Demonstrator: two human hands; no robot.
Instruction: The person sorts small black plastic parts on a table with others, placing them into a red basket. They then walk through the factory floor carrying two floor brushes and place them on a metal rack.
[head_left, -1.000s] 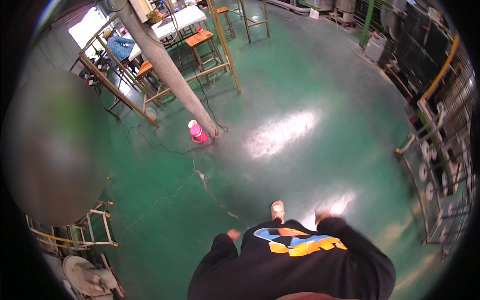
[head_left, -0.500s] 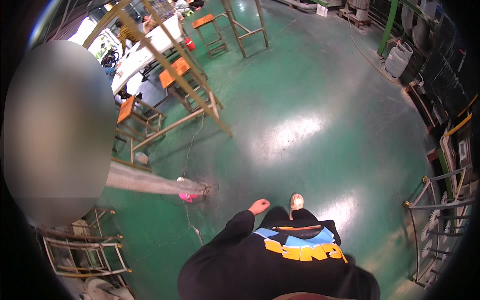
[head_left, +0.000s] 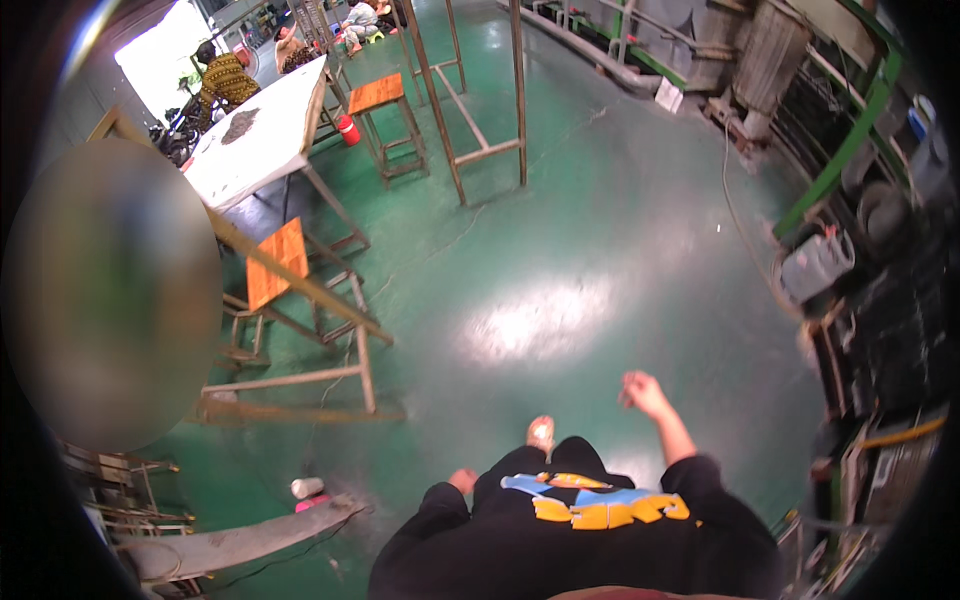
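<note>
Your right hand [head_left: 643,392] hangs free over the green floor [head_left: 600,240], at about one o'clock from your body. The fingers look loosely curled and hold nothing; motion blur prevents a finer reading. The right forearm runs up from the black sleeve toward eleven o'clock.

Your left hand [head_left: 462,480] shows only as a small patch at the end of the left sleeve, at about eleven o'clock from your chest. Whether its fingers are spread or closed cannot be told. Nothing is seen in it.

One foot [head_left: 541,434] shows between the two hands, toe pointing toward twelve o'clock.

Nearest the left hand is a pink bottle with a pale cap [head_left: 308,491], on the floor at nine o'clock from that hand and apart from it. It appears to lie on its side, long axis roughly three to nine o'clock, cap toward nine; the far end is partly hidden. Just beside it, a grey metal beam [head_left: 240,541] runs from about eight o'clock to two o'clock, its near end touching or overlapping the bottle; which cannot be told.

A metal frame [head_left: 300,375] stands at ten o'clock, an orange-topped stool [head_left: 275,262] beyond it, and a long white table [head_left: 262,135] further off at eleven o'clock.
</note>
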